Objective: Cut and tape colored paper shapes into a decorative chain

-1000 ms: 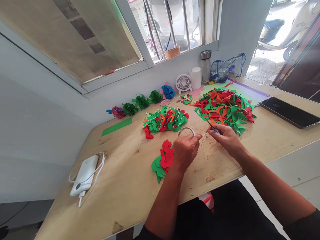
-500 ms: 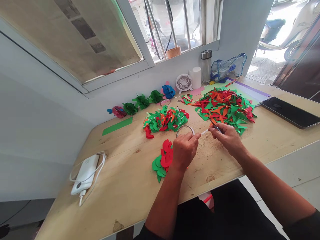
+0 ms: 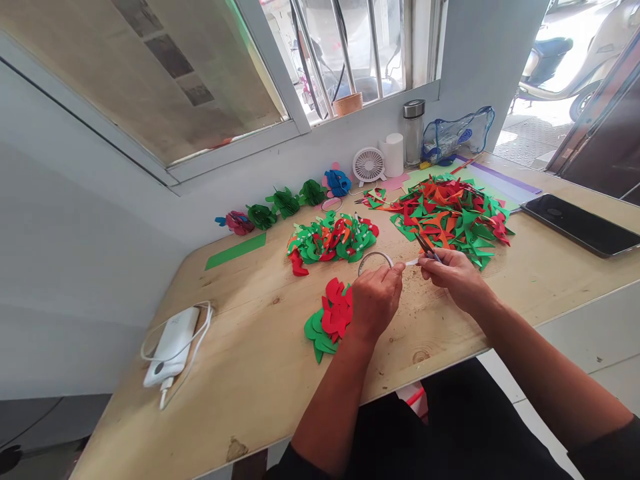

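My left hand [image 3: 377, 293] is closed on a roll of tape [image 3: 375, 259], whose ring stands up above the knuckles. A short pale strip of tape [image 3: 411, 263] stretches from it to my right hand [image 3: 453, 277]. That hand is closed around scissors [image 3: 427, 248], blades pointing up and left, and its fingertips pinch the strip's end. Left of my left wrist lies a small pile of red and green paper cutouts [image 3: 336, 313], partly hidden by the wrist. Beyond the hands sits a heap of green, red and orange cutouts with pale tape bits [image 3: 330, 239].
Paper scraps [image 3: 450, 213] are piled behind my right hand, near a black phone [image 3: 583, 223]. Along the wall stand folded paper figures [image 3: 285, 202], a small fan [image 3: 369, 165], a glass bottle [image 3: 413, 137] and a clear pouch [image 3: 457, 137]. A white power bank [image 3: 173, 343] lies left.
My left hand and the tape roll have shifted slightly right, closer to my right hand. The visible strip between them looks shorter, and the scissor blades appear more spread.
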`<state>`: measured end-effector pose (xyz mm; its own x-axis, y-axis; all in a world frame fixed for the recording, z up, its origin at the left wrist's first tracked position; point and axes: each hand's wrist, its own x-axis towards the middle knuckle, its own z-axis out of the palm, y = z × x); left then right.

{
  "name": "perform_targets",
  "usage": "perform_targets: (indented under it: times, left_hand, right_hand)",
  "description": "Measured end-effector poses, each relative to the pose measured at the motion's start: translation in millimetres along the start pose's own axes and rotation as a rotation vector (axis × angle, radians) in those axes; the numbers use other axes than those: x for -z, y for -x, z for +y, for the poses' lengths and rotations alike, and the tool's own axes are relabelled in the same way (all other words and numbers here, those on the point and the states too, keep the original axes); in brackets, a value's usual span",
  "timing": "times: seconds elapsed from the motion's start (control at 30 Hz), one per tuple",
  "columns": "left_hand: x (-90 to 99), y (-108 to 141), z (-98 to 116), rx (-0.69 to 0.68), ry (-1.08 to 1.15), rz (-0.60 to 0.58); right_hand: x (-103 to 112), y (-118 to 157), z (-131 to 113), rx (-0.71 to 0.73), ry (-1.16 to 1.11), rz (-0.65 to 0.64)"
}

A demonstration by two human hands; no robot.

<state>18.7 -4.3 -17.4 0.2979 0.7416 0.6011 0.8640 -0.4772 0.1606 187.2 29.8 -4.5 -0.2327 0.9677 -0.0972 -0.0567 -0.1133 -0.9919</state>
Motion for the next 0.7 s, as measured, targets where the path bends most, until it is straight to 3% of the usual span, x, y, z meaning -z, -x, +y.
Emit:
perform_targets:
  times: [0.33,0.7]
  left_hand:
    - [-3.5,1.7,1.3,0.138,0.164,0.057]
    - [-4.9,2.8,1.3,0.268,0.281,0.123]
  right_hand:
    - [-0.1,1.1,1.1,-0.050,-0.141,-0.099]
    - [-4.7,4.0,0.1,-0.065,-0.021,-0.191]
